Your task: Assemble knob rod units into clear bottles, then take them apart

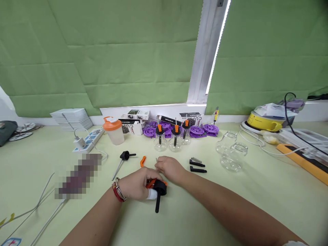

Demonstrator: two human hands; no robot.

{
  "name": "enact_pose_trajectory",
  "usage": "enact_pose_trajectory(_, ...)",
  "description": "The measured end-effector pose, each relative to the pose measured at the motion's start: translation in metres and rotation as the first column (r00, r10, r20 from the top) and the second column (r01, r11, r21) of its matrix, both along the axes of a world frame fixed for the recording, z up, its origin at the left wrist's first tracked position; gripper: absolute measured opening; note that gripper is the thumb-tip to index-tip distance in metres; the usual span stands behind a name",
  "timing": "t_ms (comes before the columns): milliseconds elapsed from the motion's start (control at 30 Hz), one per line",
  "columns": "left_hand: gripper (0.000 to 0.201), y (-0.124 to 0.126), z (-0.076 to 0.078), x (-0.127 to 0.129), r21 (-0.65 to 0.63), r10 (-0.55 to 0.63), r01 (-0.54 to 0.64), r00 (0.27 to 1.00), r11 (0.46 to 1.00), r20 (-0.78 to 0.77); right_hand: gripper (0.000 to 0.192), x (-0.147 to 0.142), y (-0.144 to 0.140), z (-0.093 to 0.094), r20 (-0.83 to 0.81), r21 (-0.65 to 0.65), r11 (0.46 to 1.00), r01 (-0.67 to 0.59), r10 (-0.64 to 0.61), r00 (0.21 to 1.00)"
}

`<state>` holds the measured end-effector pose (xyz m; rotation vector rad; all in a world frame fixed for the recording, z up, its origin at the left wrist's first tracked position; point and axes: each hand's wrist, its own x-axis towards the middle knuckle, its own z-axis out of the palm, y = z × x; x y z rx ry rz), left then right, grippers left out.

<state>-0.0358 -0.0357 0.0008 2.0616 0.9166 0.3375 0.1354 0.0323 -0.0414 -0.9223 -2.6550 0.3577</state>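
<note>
- Left hand (137, 184), red and metal bands at the wrist, closed around a black-and-orange spray-pump head (157, 187) low over the pale green worktop (256, 198); black tube of the pump pointing toward the camera.
- Right hand (170, 168) just beside it, fingers curled at the top of the same pump head; whether this grip pinches a small part or merely rests there, impossible to tell, the fingertips being hidden.
- Loose orange trigger piece (142, 161) lying just behind the hands.
- Second black pump head with dip tube (122, 160) resting to the left of it, apart from both hands.
- Two small black parts (197, 166), one carrying a spring, lying to the right of the right hand.
- Three assembled glass bottles with orange-and-black pumps (175, 138) standing in a row farther back, before a cluster of purple reels (197, 130).
- Two empty glass bottles (232, 152) on their sides at right.
- Orange-lidded shaker cup (113, 131) and white power strip (87, 142) at left rear.
</note>
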Motion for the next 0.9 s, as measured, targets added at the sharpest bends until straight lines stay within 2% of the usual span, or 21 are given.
enact_pose_trajectory(67, 0.025, 0.003, 0.000, 0.000, 0.035, 0.085, -0.085, 0.996, 0.996, 0.014, 0.028, 0.006, -0.006, 0.005, -0.215, -0.177, 0.982, 0.066, -0.104, 0.971)
enact_pose_trajectory(100, 0.025, 0.004, 0.000, 0.001, 0.054, 0.129, -0.130, 0.991, 0.990, 0.022, 0.032, 0.009, -0.011, 0.007, -0.307, -0.309, 0.947, 0.086, -0.185, 0.933)
enact_pose_trajectory(133, 0.026, 0.004, -0.001, 0.002, 0.074, 0.170, -0.171, 0.985, 0.982, 0.030, 0.035, 0.013, -0.017, 0.009, -0.370, -0.459, 0.885, 0.080, -0.272, 0.888)
enact_pose_trajectory(167, 0.028, 0.004, -0.001, 0.004, 0.094, 0.202, -0.204, 0.979, 0.974, 0.033, 0.037, 0.016, -0.023, 0.011, -0.393, -0.612, 0.790, 0.042, -0.350, 0.851)
enact_pose_trajectory(200, 0.030, 0.003, -0.001, 0.006, 0.114, 0.220, -0.223, 0.975, 0.968, 0.033, 0.038, 0.019, -0.029, 0.012, -0.390, -0.740, 0.672, -0.021, -0.404, 0.827)
enact_pose_trajectory(233, 0.032, 0.002, -0.001, 0.008, 0.133, 0.222, -0.224, 0.974, 0.965, 0.030, 0.038, 0.023, -0.035, 0.013, -0.383, -0.826, 0.556, -0.089, -0.438, 0.813)
enact_pose_trajectory(267, 0.032, 0.001, -0.001, 0.011, 0.148, 0.207, -0.208, 0.978, 0.967, 0.023, 0.042, 0.027, -0.040, 0.014, -0.379, -0.874, 0.464, -0.146, -0.461, 0.803)
enact_pose_trajectory(300, 0.032, 0.000, -0.001, 0.013, 0.158, 0.181, -0.182, 0.983, 0.971, 0.016, 0.048, 0.030, -0.044, 0.014, -0.382, -0.896, 0.400, -0.190, -0.480, 0.790)
enact_pose_trajectory(367, 0.029, -0.001, 0.001, 0.015, 0.167, 0.138, -0.138, 0.990, 0.976, 0.013, 0.056, 0.038, -0.048, 0.017, -0.382, -0.913, 0.345, -0.219, -0.533, 0.755)
enact_pose_trajectory(400, 0.027, -0.001, 0.002, 0.015, 0.176, 0.135, -0.136, 0.991, 0.975, 0.017, 0.054, 0.042, -0.048, 0.020, -0.383, -0.915, 0.344, -0.213, -0.565, 0.731)
enact_pose_trajectory(467, 0.024, 0.002, 0.005, 0.010, 0.205, 0.181, -0.182, 0.983, 0.962, 0.024, 0.043, 0.051, -0.044, 0.027, -0.402, -0.907, 0.375, -0.192, -0.633, 0.662)
enact_pose_trajectory(533, 0.025, 0.007, 0.007, 0.001, 0.256, 0.320, -0.308, 0.947, 0.916, -0.007, 0.034, 0.060, -0.038, 0.037, -0.462, -0.879, 0.438, -0.189, -0.684, 0.565)
enact_pose_trajectory(567, 0.027, 0.011, 0.007, -0.005, 0.288, 0.428, -0.397, 0.903, 0.871, -0.049, 0.033, 0.065, -0.035, 0.042, -0.489, -0.865, 0.466, -0.187, -0.700, 0.521)
enact_pose_trajectory(633, 0.030, 0.018, 0.006, -0.018, 0.387, 0.654, -0.557, 0.732, 0.735, -0.190, 0.033, 0.072, -0.030, 0.049, -0.523, -0.844, 0.508, -0.170, -0.714, 0.465)
enact_pose_trajectory(667, 0.030, 0.022, 0.005, -0.023, 0.432, 0.728, -0.596, 0.628, 0.677, -0.274, 0.034, 0.075, -0.029, 0.051, -0.531, -0.838, 0.520, -0.162, -0.714, 0.456)
enact_pose_trajectory(700, 0.030, 0.025, 0.003, -0.028, 0.471, 0.766, -0.606, 0.544, 0.641, -0.342, 0.034, 0.077, -0.028, 0.052, -0.535, -0.835, 0.528, -0.158, -0.710, 0.458)
enact_pose_trajectory(733, 0.029, 0.028, 0.001, -0.031, 0.490, 0.781, -0.609, 0.498, 0.624, -0.375, 0.034, 0.078, -0.028, 0.051, -0.537, -0.832, 0.531, -0.158, -0.702, 0.467)
enact_pose_trajectory(900, 0.028, 0.038, -0.014, -0.026, 0.530, 0.793, -0.593, 0.402, 0.607, -0.458, 0.032, 0.076, -0.032, 0.045, -0.546, -0.819, 0.544, -0.183, -0.642, 0.538)
